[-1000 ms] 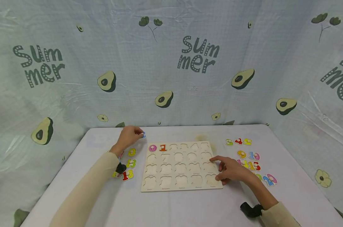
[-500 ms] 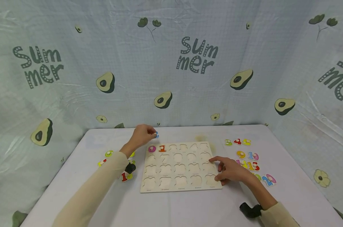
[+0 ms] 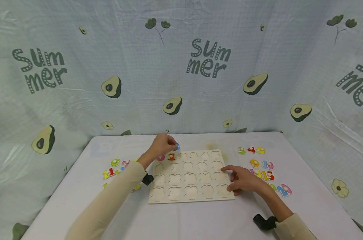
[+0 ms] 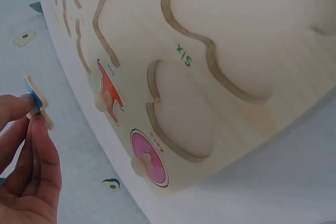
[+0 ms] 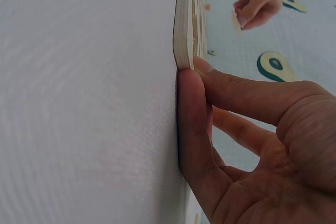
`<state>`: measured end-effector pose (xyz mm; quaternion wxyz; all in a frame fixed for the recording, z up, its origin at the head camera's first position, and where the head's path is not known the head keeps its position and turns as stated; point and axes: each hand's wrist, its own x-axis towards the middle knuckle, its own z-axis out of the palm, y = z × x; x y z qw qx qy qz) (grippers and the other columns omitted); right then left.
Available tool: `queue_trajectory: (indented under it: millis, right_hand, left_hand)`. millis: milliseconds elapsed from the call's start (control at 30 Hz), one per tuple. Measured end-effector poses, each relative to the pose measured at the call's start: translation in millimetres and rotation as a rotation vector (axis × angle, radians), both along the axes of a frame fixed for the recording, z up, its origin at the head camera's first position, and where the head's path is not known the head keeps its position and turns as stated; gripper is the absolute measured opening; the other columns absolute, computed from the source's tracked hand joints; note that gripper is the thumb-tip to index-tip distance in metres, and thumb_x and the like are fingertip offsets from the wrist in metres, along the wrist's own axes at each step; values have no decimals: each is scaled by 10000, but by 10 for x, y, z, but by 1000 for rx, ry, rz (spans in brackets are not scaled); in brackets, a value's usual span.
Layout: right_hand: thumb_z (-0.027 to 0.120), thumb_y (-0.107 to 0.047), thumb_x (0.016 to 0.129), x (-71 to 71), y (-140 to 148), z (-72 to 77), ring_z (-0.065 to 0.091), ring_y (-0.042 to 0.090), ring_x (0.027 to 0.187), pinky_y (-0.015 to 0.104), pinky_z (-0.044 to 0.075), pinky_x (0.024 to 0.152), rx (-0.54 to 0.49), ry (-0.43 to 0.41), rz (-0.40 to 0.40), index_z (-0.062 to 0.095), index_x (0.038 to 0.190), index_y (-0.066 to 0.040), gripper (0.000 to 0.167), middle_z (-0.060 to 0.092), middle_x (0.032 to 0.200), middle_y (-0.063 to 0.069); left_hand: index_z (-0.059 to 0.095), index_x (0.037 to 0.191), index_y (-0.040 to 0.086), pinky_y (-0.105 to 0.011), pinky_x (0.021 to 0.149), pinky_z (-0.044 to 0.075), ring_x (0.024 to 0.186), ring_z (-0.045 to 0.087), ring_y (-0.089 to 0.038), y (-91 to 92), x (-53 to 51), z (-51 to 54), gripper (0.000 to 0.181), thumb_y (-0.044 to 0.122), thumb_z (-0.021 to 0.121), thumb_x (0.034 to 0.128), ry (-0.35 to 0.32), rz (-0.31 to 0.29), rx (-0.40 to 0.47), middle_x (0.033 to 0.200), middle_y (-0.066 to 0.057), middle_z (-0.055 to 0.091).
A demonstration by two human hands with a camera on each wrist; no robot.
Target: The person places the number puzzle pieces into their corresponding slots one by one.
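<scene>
My left hand (image 3: 162,144) pinches a blue number puzzle piece (image 3: 177,146) above the far edge of the wooden puzzle board (image 3: 181,168). In the left wrist view the blue piece (image 4: 35,98) is seen nearly edge-on between thumb and fingers, so its numeral is hard to read. A pink zero (image 4: 148,158) and a red one (image 4: 109,95) sit in the board's first two recesses. My right hand (image 3: 244,180) grips the board's right edge. In the right wrist view, the thumb lies over the board's edge (image 5: 182,30) and a finger presses against it from below.
Right of the board lie several loose number pieces, among them a red four (image 3: 251,149), an orange nine (image 3: 254,163) and a twenty (image 3: 284,190). More lie on the left, such as a green six (image 3: 115,162), partly hidden by the left sleeve (image 3: 109,196).
My left hand has moved right with the blue puzzle piece, from beyond the board's far-left corner to above its top row. My right hand stays on the board's edge.
</scene>
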<state>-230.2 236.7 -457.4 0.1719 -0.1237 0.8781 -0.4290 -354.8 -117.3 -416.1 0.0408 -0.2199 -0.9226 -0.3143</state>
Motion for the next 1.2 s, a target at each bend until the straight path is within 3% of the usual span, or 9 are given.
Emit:
queue_trajectory:
  millis: [300,600,867,1200]
  right_hand:
    - [846,-66,805,-11,15,-3,617,172,587,313,587,576,0,14,11,549,1440,-79,701,498,888,99]
    - [848,-69,804,-1,19,-10,614,174,595,312,589,580,4,2,3,552,1436,-86,698,497,893,98]
    - [847,-65,802,-2,7,-16,611,168,586,312,588,579,9,5,1,555,1434,-88,697,495,888,95]
    - [842,-66,803,8,-11,2,617,167,585,317,585,588,9,-1,-10,555,1435,-94,695,501,894,99]
  left_hand:
    - [808,936,46,-219,645,518,738,628,-117,145,4,-28,127,164,767,912,-78,-48,-44,870,-57,770]
    - [818,916,85,-266,694,541,754,650,-122,281,-4,-121,110,189,785,905,-72,-65,-188,867,-25,769]
    - [806,874,84,-269,687,525,741,600,-126,363,33,-123,96,153,754,918,-67,-66,-287,839,-26,752]
    - [814,932,89,-287,714,548,775,634,-144,413,12,-129,108,145,724,951,-91,-91,-337,901,-38,769]
